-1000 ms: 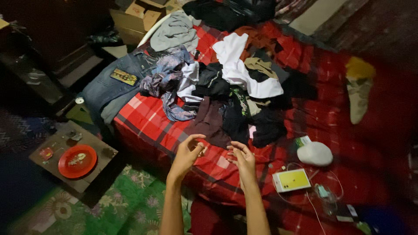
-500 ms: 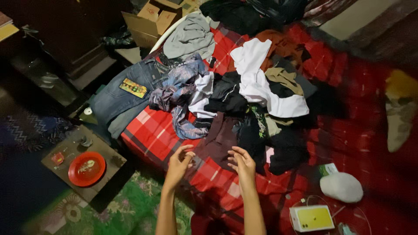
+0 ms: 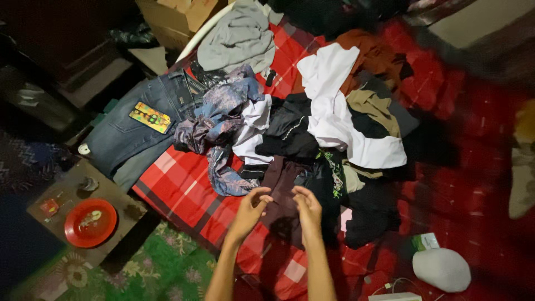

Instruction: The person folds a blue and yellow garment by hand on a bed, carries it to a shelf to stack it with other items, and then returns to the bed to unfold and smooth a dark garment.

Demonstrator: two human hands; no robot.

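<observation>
My left hand (image 3: pixel 251 212) and my right hand (image 3: pixel 308 209) hover close together over the near edge of a clothes pile on a bed with a red plaid cover (image 3: pixel 184 184). Both hands are empty, fingers loosely curled and apart. Just under and beyond them lies a dark maroon garment (image 3: pixel 281 181) next to black clothes (image 3: pixel 368 212). Farther back lie a white shirt (image 3: pixel 334 120), a patterned blue-purple cloth (image 3: pixel 220 114), a grey top (image 3: pixel 237 36) and blue jeans (image 3: pixel 131 131) hanging over the bed's left edge.
A low wooden table (image 3: pixel 120 195) at the left carries a red plate (image 3: pixel 90 223). A green floral rug (image 3: pixel 161 262) covers the floor below. A white rounded object (image 3: pixel 442 269) and a small green box (image 3: pixel 425 241) lie on the bed at right. Cardboard box (image 3: pixel 173 14) behind.
My hands have moved forward and closer together, over the maroon garment. The view has shifted, so the yellow-topped box has slipped almost out at the bottom.
</observation>
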